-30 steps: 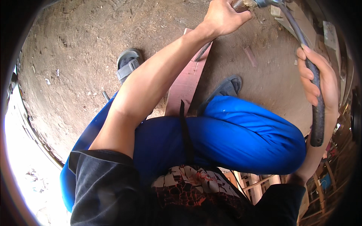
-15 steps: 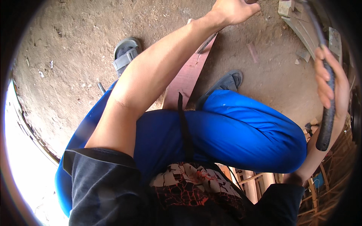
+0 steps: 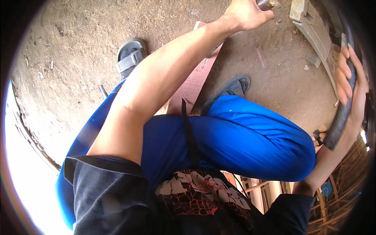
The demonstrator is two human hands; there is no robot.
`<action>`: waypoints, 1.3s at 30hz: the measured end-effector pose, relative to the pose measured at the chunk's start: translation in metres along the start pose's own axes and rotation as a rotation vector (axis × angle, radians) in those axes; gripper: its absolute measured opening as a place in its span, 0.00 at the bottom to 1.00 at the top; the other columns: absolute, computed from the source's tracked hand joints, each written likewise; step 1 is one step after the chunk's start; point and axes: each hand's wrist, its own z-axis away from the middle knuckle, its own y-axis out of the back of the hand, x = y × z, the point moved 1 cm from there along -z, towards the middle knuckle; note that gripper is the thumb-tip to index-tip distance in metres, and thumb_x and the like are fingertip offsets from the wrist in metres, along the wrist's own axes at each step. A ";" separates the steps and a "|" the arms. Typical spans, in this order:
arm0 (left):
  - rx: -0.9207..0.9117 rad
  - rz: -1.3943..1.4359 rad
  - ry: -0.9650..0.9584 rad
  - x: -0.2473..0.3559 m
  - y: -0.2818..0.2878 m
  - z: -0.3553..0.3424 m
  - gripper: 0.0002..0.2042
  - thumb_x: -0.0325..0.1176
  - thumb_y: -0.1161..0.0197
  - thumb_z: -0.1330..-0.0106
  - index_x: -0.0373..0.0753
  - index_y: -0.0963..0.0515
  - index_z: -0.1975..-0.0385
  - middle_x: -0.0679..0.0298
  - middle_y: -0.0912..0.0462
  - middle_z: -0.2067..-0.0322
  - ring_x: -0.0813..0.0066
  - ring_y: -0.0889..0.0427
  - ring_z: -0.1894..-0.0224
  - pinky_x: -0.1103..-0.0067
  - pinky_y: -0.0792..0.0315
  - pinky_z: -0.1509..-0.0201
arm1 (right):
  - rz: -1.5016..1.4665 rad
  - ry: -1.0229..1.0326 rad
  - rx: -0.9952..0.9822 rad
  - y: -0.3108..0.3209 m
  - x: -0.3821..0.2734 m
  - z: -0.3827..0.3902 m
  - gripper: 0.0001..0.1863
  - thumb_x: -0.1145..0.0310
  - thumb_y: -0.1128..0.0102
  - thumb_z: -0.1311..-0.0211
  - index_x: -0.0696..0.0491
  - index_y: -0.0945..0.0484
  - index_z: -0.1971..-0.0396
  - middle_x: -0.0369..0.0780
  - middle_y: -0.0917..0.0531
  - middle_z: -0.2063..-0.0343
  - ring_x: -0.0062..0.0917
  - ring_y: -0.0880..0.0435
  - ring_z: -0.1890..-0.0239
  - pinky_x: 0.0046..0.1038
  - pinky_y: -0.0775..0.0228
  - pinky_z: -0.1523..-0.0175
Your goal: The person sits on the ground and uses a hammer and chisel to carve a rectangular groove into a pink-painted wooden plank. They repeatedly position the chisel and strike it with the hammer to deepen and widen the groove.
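Black handle [image 3: 340, 123], long and blunt-ended.

Weathered wood pieces [image 3: 314, 34] and a pinkish sliver [image 3: 261, 56] lie on dirt floor [image 3: 284, 90].

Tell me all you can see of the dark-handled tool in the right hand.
The dark-handled tool shows a long, slim shaft and a thicker black grip with a blunt lower end, possibly rubber or coated metal. It is slightly motion-blurred. The right hand holds it, fingers along one side. It stands steeply in the picture, near the right rim, its lower end in front of the forearm. Its head cannot be made out.
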 end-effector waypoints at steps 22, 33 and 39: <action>-0.064 -0.059 0.169 0.011 0.005 0.002 0.24 0.48 0.35 0.46 0.26 0.19 0.68 0.46 0.15 0.72 0.57 0.13 0.65 0.68 0.21 0.54 | 0.069 -0.061 0.171 -0.028 -0.006 0.024 0.12 0.59 0.53 0.25 0.53 0.30 0.61 0.30 0.31 0.82 0.10 0.40 0.93 0.16 0.47 0.94; -0.087 -0.056 0.141 -0.001 -0.005 -0.002 0.25 0.49 0.36 0.45 0.27 0.18 0.64 0.44 0.14 0.69 0.54 0.12 0.61 0.67 0.21 0.50 | 0.054 -0.121 0.130 -0.028 0.001 0.029 0.12 0.59 0.49 0.27 0.54 0.29 0.63 0.31 0.31 0.83 0.11 0.39 0.94 0.18 0.45 0.94; -0.072 -0.014 0.094 0.003 0.004 0.005 0.17 0.42 0.37 0.44 0.31 0.19 0.68 0.42 0.16 0.71 0.46 0.14 0.63 0.62 0.23 0.57 | 0.304 -0.030 0.261 -0.047 0.032 0.014 0.12 0.59 0.51 0.26 0.53 0.30 0.64 0.31 0.31 0.82 0.14 0.36 0.92 0.20 0.42 0.89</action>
